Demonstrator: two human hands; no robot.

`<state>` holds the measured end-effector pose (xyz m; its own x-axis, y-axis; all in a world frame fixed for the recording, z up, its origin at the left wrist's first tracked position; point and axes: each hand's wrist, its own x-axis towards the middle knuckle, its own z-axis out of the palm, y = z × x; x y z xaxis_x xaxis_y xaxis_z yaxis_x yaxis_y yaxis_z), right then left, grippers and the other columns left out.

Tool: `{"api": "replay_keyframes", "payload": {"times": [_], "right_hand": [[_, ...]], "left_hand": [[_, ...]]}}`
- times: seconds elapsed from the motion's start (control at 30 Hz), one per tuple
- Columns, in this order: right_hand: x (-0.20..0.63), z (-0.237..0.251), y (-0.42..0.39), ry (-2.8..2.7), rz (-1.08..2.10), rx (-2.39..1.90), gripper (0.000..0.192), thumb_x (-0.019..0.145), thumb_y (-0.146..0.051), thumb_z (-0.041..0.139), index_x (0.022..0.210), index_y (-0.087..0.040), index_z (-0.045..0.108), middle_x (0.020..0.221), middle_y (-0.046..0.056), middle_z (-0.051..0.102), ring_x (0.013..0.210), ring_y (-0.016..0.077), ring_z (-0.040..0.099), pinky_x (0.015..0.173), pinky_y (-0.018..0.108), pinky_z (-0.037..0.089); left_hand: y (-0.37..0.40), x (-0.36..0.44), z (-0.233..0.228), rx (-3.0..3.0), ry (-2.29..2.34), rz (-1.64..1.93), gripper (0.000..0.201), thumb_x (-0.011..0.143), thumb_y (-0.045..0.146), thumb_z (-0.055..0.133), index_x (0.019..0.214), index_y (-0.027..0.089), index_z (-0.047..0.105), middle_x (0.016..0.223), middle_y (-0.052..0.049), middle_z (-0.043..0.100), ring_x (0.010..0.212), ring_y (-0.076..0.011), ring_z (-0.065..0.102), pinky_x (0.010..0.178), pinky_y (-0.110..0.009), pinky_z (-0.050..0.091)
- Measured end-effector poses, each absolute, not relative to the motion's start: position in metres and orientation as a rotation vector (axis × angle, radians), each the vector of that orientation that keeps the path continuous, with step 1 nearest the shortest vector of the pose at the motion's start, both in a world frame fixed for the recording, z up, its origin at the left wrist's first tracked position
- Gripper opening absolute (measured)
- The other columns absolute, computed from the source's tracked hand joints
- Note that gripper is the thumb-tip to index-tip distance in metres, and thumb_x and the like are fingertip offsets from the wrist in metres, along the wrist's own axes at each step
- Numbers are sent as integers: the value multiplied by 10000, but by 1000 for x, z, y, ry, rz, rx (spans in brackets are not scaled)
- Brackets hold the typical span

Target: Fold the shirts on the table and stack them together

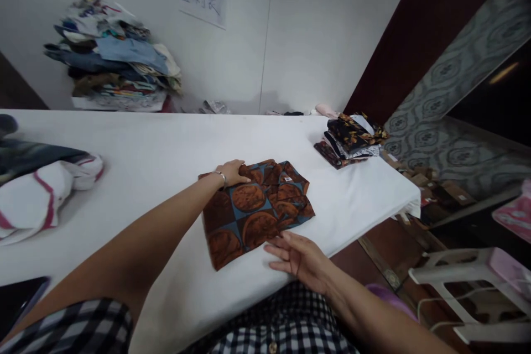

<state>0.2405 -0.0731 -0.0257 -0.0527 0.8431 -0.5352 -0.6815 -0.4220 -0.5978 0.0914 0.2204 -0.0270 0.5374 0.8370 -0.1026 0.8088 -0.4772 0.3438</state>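
A folded shirt (249,204) in brown, orange and blue with big round shapes lies flat on the white-covered table, its collar toward the right. My left hand (233,173) rests on the shirt's far left edge, palm down with fingers stretched out. At the near edge of the shirt is my right hand (296,257), palm turned partly up and fingers apart. Its upper fingers are at the cloth's edge; whether they press on it I cannot tell. A small white label (287,179) shows near the collar.
A stack of folded clothes (352,141) sits at the table's right end. A tall clothes pile (116,58) stands at the back left. Loose garments (45,188) lie at the left, above a dark flat object (20,301). A plastic stool (468,271) stands on the right.
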Motion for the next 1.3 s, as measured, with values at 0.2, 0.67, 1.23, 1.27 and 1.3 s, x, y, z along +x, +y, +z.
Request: {"api": "replay_keyframes", "payload": {"times": [0.2, 0.67, 1.23, 1.27, 1.3], "right_hand": [[210, -31, -60, -67, 1581, -1021, 324, 686, -357, 786, 899, -202, 598, 909, 15, 682, 855, 144, 658, 714, 265, 551], [219, -22, -8, -509, 1273, -1249, 284, 604, -341, 784, 784, -167, 651, 685, 1, 677, 557, 113, 573, 508, 225, 421], [298, -27, -2, -1968, 519, -1255, 169, 813, -250, 581, 689, -235, 695, 855, 48, 684, 901, 217, 609, 820, 356, 491], [297, -38, -11, -2006, 556, -1251, 172, 810, -228, 574, 691, -241, 698, 859, 46, 687, 926, 217, 608, 836, 357, 489], [295, -46, -19, -2025, 582, -1249, 176, 806, -203, 564, 706, -246, 702, 881, 46, 690, 960, 218, 603, 860, 361, 483]], "left_hand": [[236, 110, -25, 2402, 1288, 71, 758, 549, 465, 746, 1240, 209, 565, 1287, -143, 579, 1157, -313, 543, 938, -340, 418], [237, 93, 31, 2016, 1118, 202, 317, 614, 432, 717, 858, 230, 729, 926, -39, 736, 873, -227, 665, 757, -278, 510], [72, -39, -4, 2544, 662, 630, 170, 835, 353, 583, 832, 208, 671, 813, -24, 659, 809, -174, 578, 798, -334, 464], [60, -43, -16, 2569, 645, 569, 169, 851, 338, 561, 812, 214, 669, 788, -20, 648, 794, -165, 571, 795, -326, 461], [51, -45, -25, 2574, 659, 543, 177, 856, 335, 552, 790, 218, 666, 768, -16, 638, 780, -159, 565, 790, -318, 461]]}}
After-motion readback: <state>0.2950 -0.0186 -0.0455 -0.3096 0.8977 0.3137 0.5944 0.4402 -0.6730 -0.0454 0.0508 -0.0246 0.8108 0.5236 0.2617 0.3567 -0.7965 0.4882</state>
